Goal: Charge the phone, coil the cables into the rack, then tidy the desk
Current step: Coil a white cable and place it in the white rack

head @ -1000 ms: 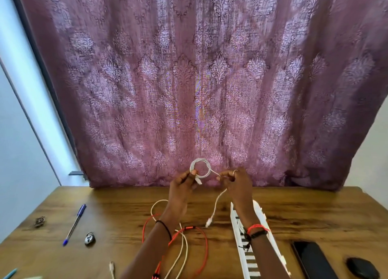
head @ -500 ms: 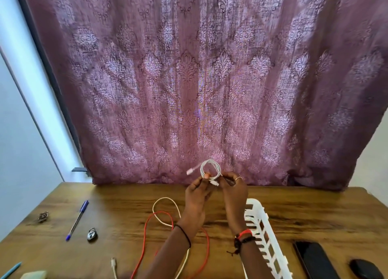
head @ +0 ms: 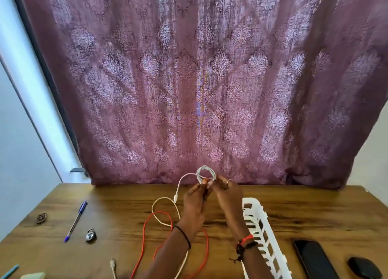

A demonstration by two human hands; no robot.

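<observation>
Pen (head: 76,221), padlock (head: 91,235) lying far L, out of way. Red cable (head: 144,232) + cream cable (head: 163,198) sprawling under L wrist, risking snag. L hand (head: 194,203), R hand (head: 230,196) both pinching white coil (head: 206,167), held above desk (head: 315,211), tail dangling L. Best: wrapping tail snug thru loops w/o loosening, then lowering into rack (head: 263,226) just R. Phone (head: 312,259) lying far R.

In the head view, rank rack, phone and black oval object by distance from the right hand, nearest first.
1. rack, beside the right hand.
2. phone, farther right, front edge.
3. black oval object, far right.
</observation>
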